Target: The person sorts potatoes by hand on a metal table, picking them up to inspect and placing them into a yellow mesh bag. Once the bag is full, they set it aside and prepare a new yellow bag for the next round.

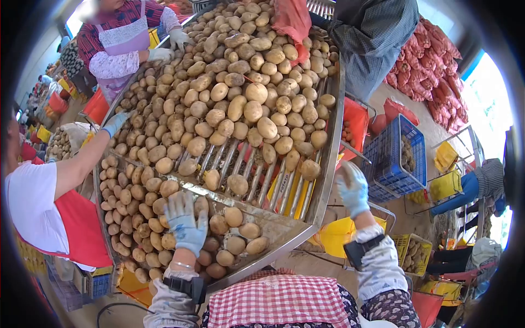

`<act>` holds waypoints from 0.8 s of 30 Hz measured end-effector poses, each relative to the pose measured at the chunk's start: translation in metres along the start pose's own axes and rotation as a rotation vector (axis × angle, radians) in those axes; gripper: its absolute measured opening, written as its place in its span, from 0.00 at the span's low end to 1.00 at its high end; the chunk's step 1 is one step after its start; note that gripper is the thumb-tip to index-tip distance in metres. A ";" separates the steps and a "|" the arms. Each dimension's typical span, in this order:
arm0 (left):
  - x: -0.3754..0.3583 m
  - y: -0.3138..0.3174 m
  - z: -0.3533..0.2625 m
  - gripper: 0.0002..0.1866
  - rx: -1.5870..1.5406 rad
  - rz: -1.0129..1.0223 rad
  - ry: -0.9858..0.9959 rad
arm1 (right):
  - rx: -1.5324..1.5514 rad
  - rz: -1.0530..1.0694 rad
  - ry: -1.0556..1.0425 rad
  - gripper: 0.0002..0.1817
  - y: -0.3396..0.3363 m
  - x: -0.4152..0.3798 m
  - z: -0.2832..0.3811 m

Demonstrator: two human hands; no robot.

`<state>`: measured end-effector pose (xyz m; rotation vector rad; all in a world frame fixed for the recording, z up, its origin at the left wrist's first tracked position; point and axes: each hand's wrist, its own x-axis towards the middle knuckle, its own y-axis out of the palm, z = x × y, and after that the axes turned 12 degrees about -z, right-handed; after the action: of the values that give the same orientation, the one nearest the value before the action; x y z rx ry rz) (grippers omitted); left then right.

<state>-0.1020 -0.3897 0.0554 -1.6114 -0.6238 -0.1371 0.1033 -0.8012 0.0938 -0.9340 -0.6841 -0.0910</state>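
A large heap of potatoes (219, 82) covers the sorting table, whose metal rollers (251, 175) show near its front. My left hand (187, 221), in a light blue glove, lies with fingers spread on potatoes in the lower tray (279, 218). Smaller potatoes (131, 213) fill the left of that tray. Gloved in blue too, my right hand (353, 188) is off the table's right edge, above the floor, with fingers apart and nothing seen in it. Below it hangs a yellow bag (333, 235).
At left, a person in a red apron (82, 218) reaches onto the heap. Another in a plaid top (109, 44) works at the back left. A person in dark clothes (372, 44) stands at the back right. Blue crate (396, 158) and stacked red sacks (429, 71) are at right.
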 end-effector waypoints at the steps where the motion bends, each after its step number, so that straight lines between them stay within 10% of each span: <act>1: -0.012 -0.010 0.009 0.37 0.055 -0.011 -0.064 | -0.039 0.062 -0.044 0.28 0.020 0.027 0.022; 7: -0.075 -0.027 0.042 0.39 0.183 0.142 -0.194 | -0.231 0.324 0.138 0.42 0.107 0.041 0.085; 11: -0.069 -0.033 0.033 0.40 0.139 0.195 -0.274 | 0.008 0.519 0.033 0.34 0.082 0.014 0.100; 14: -0.068 -0.033 0.034 0.40 0.151 0.211 -0.288 | 0.178 0.272 -0.083 0.28 0.081 0.051 0.069; 15: -0.069 -0.032 0.038 0.40 0.153 0.214 -0.283 | -0.515 0.026 -0.181 0.34 0.104 0.076 0.031; 17: -0.068 -0.030 0.037 0.42 0.159 0.230 -0.268 | -0.694 0.199 -0.145 0.36 0.110 0.087 0.006; 22: -0.069 -0.025 0.037 0.42 0.034 0.165 -0.299 | -0.637 0.449 -0.059 0.24 0.085 0.101 0.048; 24: -0.069 -0.021 0.036 0.42 0.023 0.145 -0.308 | -0.134 0.086 0.060 0.26 0.086 0.107 0.049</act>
<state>-0.1797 -0.3767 0.0380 -1.6635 -0.7371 0.2288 0.1935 -0.6889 0.1145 -1.0841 -0.5874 -0.0894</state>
